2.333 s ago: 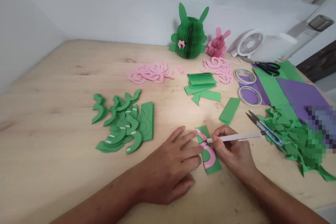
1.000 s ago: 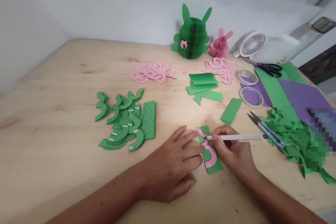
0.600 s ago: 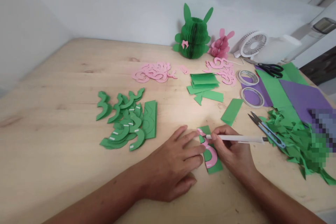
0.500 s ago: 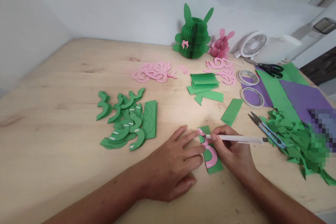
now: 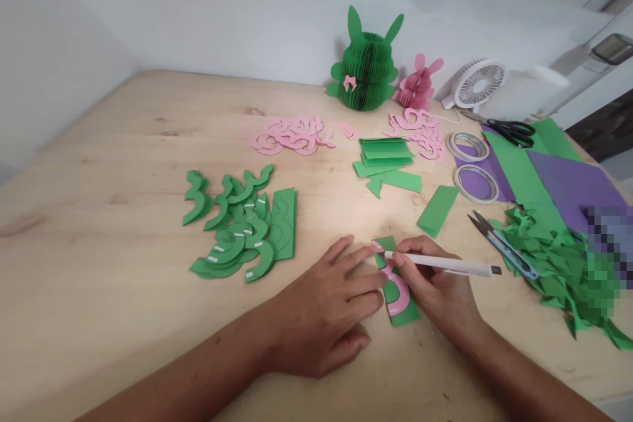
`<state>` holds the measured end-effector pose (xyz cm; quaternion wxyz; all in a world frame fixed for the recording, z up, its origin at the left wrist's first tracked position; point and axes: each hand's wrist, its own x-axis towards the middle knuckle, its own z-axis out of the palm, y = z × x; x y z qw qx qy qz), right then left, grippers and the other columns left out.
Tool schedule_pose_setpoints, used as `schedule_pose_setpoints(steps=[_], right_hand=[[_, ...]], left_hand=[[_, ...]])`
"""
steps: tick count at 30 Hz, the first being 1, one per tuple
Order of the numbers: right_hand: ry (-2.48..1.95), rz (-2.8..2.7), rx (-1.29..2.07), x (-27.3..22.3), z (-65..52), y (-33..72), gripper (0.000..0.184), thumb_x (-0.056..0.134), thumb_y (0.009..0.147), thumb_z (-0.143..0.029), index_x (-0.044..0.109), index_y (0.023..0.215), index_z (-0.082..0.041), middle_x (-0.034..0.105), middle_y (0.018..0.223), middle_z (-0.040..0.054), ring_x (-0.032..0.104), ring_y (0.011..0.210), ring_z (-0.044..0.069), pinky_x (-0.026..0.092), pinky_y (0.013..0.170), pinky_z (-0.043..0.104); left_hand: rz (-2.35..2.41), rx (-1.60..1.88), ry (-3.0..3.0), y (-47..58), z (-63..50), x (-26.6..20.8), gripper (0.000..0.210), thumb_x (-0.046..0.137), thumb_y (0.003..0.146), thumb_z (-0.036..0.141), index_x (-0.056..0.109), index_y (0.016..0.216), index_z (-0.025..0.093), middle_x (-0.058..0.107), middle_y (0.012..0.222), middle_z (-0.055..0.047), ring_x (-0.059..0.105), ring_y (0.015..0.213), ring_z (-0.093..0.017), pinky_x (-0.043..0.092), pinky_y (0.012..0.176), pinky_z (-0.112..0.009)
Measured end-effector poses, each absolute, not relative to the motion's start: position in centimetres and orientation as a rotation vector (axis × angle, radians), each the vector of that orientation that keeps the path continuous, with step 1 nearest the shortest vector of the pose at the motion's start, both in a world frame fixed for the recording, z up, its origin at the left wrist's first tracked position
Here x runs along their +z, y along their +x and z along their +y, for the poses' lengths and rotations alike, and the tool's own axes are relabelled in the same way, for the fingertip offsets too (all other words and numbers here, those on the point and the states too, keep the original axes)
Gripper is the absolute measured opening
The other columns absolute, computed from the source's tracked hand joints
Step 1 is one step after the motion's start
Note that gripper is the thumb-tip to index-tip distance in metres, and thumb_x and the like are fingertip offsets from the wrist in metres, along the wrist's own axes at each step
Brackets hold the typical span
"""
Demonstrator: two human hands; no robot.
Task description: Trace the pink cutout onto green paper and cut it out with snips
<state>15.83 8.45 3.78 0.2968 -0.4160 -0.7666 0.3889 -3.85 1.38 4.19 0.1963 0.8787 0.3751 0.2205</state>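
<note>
A pink curved paper template (image 5: pixel 401 293) lies on a green paper strip (image 5: pixel 406 318) near the table's front. My left hand (image 5: pixel 341 306) is flat with spread fingers, their tips pressing the template and strip from the left. In my right hand (image 5: pixel 438 283) is a white pen (image 5: pixel 455 264), its tip at the template's inner edge near the top. Left of my hands, several cut green curved pieces (image 5: pixel 232 237) with white marks lie in a heap beside a green paper piece with a drawn outline (image 5: pixel 283 224).
Blue thread snips (image 5: pixel 507 247) lie by green scraps (image 5: pixel 554 270) at the right. Behind are tape rolls (image 5: pixel 475 183), folded green paper (image 5: pixel 386 153), pink cut-outs (image 5: pixel 291 135), black scissors (image 5: pixel 512 132), a green paper bunny (image 5: pixel 368 69), a pink one (image 5: pixel 417 86) and a fan (image 5: pixel 477 84).
The pen tip has shifted slightly up and left along the template's edge, and the pen's rear end has dipped. My left hand stays in place.
</note>
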Motion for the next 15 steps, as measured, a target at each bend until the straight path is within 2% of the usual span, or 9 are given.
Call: schedule_pose_setpoints(steps=[15], right_hand=[[-1.107, -2.042, 1.046, 4.07, 8.34, 15.81, 0.009, 0.056, 0.086, -0.023, 0.061, 0.079, -0.021, 0.063, 0.068, -0.0013, 0.058, 0.060, 0.012, 0.045, 0.054, 0.022]], left_hand=[[1.056, 0.615, 2.441, -3.88, 1.35, 4.19, 0.029, 0.055, 0.080, 0.026, 0.058, 0.108, 0.020, 0.061, 0.119, -0.008, 0.029, 0.134, -0.032, 0.017, 0.110, -0.055]])
